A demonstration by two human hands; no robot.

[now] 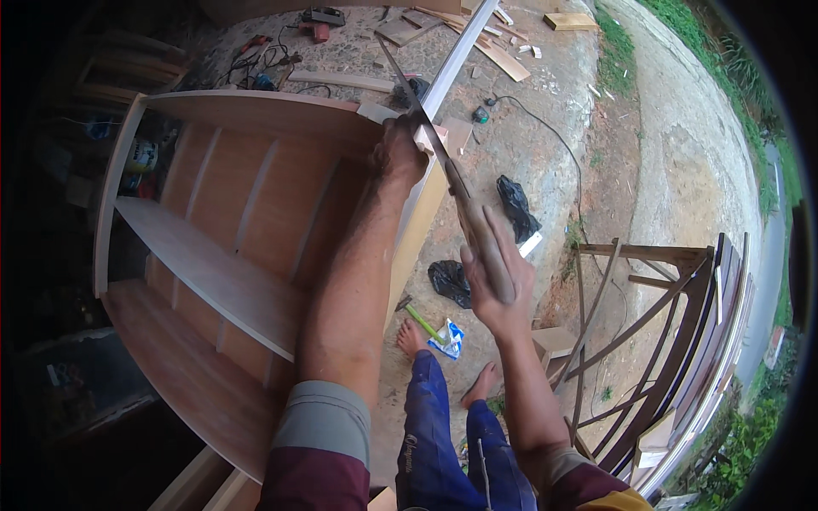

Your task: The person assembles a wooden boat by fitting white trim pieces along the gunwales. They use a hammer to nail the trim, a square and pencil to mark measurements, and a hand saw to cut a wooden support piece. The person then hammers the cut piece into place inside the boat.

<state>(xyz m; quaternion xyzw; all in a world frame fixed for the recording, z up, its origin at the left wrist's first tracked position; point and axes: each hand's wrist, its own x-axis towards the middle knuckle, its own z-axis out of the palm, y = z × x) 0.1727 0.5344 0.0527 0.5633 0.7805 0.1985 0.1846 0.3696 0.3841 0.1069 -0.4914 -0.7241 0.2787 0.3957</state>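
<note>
In my right hand (501, 277) is a handsaw, its worn wooden handle (479, 223) wrapped by my fingers. The thin saw blade (412, 95) points away to the upper left and crosses a long white strip (460, 61) at the corner of a wooden cabinet frame. Just left of the blade, my left hand (399, 155) is closed on the strip at that corner; its fingertips are partly hidden. The open cabinet (230, 162), with reddish-brown panels and a pale divider (213, 260), lies under my left forearm.
By my bare feet lie a green-handled hammer (423, 324), a blue-and-white packet (449, 339) and black plastic bags (516, 207). A cord (558, 136) crosses the ground. Power tools (317, 25) and wood offcuts (503, 61) lie beyond. At right stands a wooden frame (656, 253).
</note>
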